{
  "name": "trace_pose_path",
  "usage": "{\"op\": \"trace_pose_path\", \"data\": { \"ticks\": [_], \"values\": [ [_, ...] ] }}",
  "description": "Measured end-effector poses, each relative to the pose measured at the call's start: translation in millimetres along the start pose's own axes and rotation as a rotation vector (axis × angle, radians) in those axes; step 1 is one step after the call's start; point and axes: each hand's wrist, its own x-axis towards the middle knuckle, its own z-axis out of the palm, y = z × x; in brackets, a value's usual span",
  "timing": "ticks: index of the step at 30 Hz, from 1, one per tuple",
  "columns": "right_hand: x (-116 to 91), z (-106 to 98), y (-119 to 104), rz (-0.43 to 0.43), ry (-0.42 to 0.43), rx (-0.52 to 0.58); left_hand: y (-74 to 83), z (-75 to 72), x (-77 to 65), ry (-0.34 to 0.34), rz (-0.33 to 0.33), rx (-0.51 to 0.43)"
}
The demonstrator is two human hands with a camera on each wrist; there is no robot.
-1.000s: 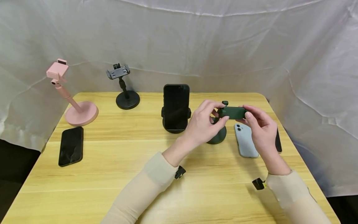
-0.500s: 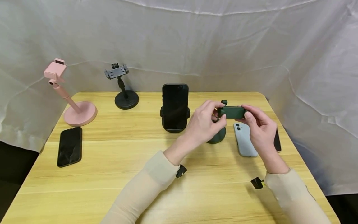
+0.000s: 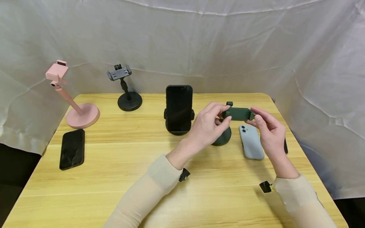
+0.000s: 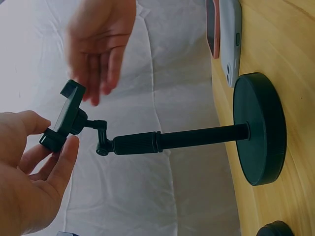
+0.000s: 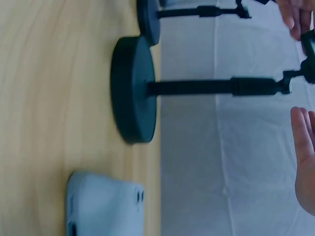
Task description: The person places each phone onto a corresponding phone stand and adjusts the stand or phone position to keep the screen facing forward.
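A dark green phone stand rises from its round base (image 3: 223, 137) on the table, its phone clamp (image 3: 239, 114) on top. My left hand (image 3: 206, 122) pinches the clamp's left end between thumb and fingers. In the left wrist view the stand's post (image 4: 197, 137) and jointed neck show below the clamp. Just off the clamp's right end is my right hand (image 3: 271, 131); seen from the left wrist, that hand (image 4: 101, 44) is apart from the clamp, fingers extended and holding nothing. A light blue phone (image 3: 252, 144) lies below it.
Left of my hands, a black phone (image 3: 179, 109) sits upright in a black holder. Farther left stand a black phone stand (image 3: 129, 101) and a pink one (image 3: 82, 115). A dark phone (image 3: 72, 148) lies at left; another (image 3: 285, 147) is mostly hidden behind my right hand.
My right hand has let go of the clamp's right end and moved slightly right, uncovering that end. The left hand keeps its grip in nearly the same place.
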Motion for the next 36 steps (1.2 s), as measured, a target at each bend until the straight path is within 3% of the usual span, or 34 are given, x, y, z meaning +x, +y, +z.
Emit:
{"op": "trace_pose_path", "data": {
  "ticks": [4, 9, 15, 22, 29, 36],
  "values": [
    [-0.7, -11.4, 8.1, 0.045, 0.034, -0.108, -0.1, -0.6, -0.8, 0.002, 0.010, 0.010],
    [-2.6, -26.6, 18.5, 0.111, 0.052, -0.447, -0.7, -0.5, -2.0, 0.006, 0.017, 0.022],
    [-7.0, -41.9, 29.8, 0.239, -0.052, -0.810, -1.9, 0.3, -3.1, 0.018, 0.026, 0.022],
    [-10.0, -51.5, 40.1, 0.387, -0.210, -0.999, -1.7, 0.1, -3.7, 0.023, 0.026, 0.018],
    [-9.3, -54.0, 52.2, 0.587, -0.343, -1.200, -1.3, 0.2, -3.5, 0.018, 0.033, 0.024],
    [-10.7, -48.2, 56.1, 0.654, -0.448, -1.311, 0.1, -0.2, -2.9, 0.018, 0.028, 0.027]
  ]
}}
